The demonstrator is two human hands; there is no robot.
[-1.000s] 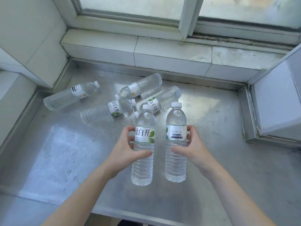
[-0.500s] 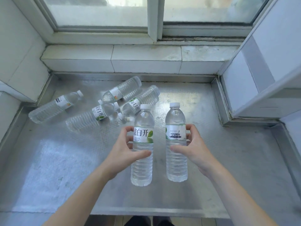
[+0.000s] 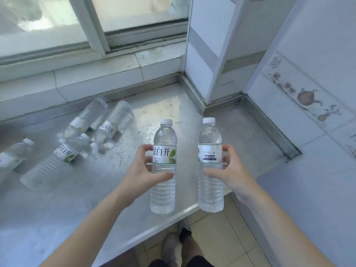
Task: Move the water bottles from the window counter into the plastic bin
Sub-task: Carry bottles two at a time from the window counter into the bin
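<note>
Steel window counter (image 3: 192,116) holding four bottles lying down (image 3: 48,166). Left hand (image 3: 142,174) gripping upright bottle (image 3: 163,166), right hand (image 3: 229,174) gripping second bottle (image 3: 210,166), both lifted. Plastic bin not showing; nothing visibly binned.

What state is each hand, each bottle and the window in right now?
Left hand: grips left bottle, upright, capped.
Right hand: grips right bottle, upright, capped.
Four counter bottles: lying on their sides.
Window: looks closed.
</note>
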